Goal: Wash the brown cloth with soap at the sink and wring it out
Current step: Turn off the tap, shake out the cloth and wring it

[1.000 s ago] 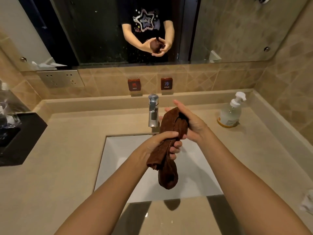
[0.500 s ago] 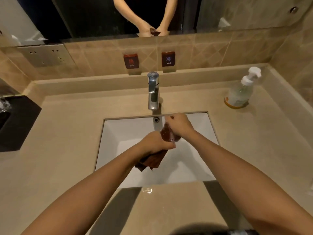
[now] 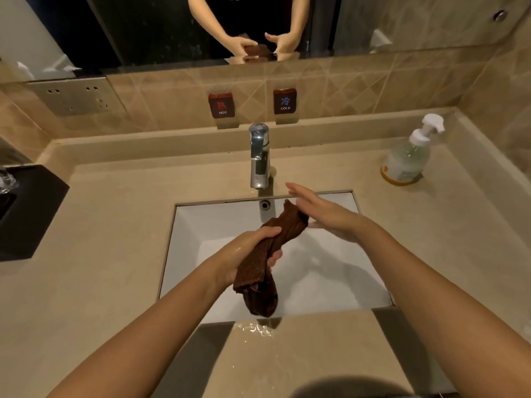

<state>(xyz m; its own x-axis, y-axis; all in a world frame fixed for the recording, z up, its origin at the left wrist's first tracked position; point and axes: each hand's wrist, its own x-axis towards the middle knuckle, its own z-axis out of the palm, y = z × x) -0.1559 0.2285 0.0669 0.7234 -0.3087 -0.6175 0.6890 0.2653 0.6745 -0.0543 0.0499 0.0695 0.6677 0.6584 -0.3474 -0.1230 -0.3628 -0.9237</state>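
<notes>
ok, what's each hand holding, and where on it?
Left hand grips the brown cloth around its middle. Right hand is open and flat, touching the cloth's upper end: no grip there.

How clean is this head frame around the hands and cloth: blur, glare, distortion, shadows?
Head view: dim, warm light; wide-angle bending bows the counter edges; brown cloth and left hand sharp, right hand slightly soft; arm shadows fall in the sink; glints on the faucet and puddle.

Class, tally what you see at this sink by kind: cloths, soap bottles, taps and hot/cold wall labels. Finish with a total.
Brown cloth: 1
Soap pump bottle: 1
Tap: 1
Wall labels: 2, the HOT label and the COLD label
Total: 5
</notes>
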